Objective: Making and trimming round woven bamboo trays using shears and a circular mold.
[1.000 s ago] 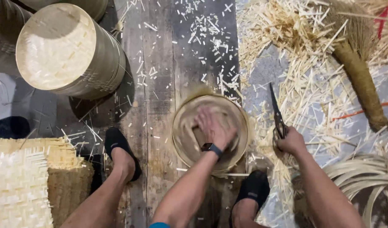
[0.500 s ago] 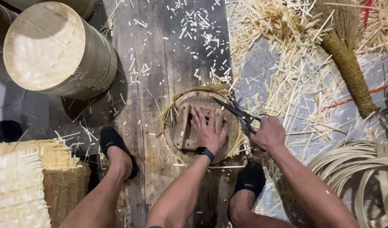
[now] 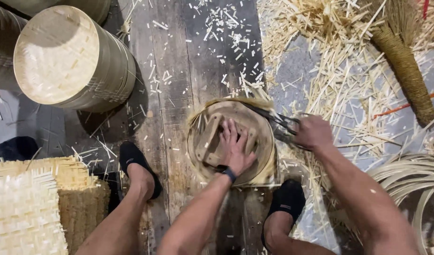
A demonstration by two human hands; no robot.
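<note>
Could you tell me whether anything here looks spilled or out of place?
Pale bamboo offcuts lie scattered across the floor planks, thickest beside the scissors in the right hand. Nothing looks damaged.

A single head-worn camera looks almost straight down from above, close over a round bamboo basket (image 3: 231,141) on the plank floor (image 3: 179,56); the wearer's knees and feet enter from the frame's bottom edge.
</note>
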